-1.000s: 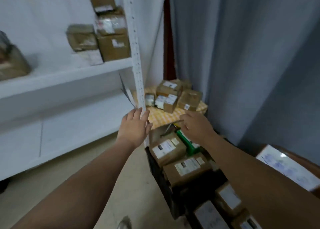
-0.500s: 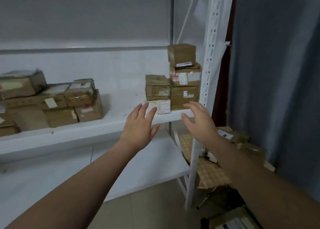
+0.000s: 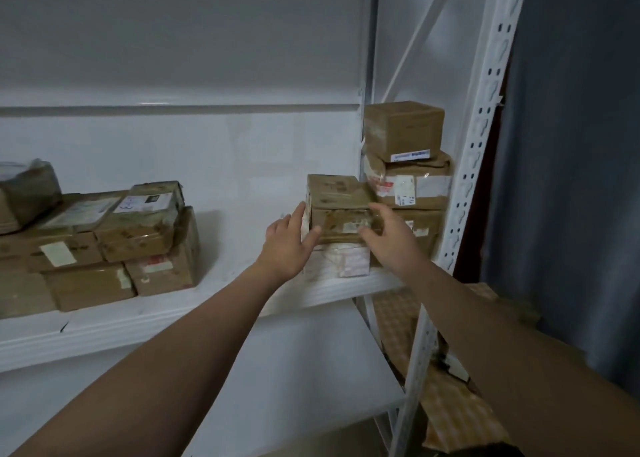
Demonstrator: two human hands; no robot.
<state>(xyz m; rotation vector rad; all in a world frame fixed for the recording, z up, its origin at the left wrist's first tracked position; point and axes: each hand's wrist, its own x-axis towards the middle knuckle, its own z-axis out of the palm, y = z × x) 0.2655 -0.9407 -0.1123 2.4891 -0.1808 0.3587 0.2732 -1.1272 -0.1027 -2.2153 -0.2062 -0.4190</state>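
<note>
A brown taped cardboard box (image 3: 337,200) sits on a pale wrapped parcel (image 3: 343,262) at the right end of the white shelf (image 3: 207,306). My left hand (image 3: 285,247) lies against the box's left side with straight fingers, thumb on the front face. My right hand (image 3: 388,240) touches the box's front right corner, fingers spread over its edge. Neither hand is curled round it.
A stack of three brown boxes (image 3: 410,183) stands right behind, against the perforated white upright (image 3: 485,110). A pile of several parcels (image 3: 138,242) fills the shelf's left. A lower shelf (image 3: 311,370), a checked cloth (image 3: 453,404) and a grey curtain (image 3: 571,145) are nearby.
The view swung from the floor crates up to the shelf. Both hands moved forward from in front of the shelf edge and now touch the brown box.
</note>
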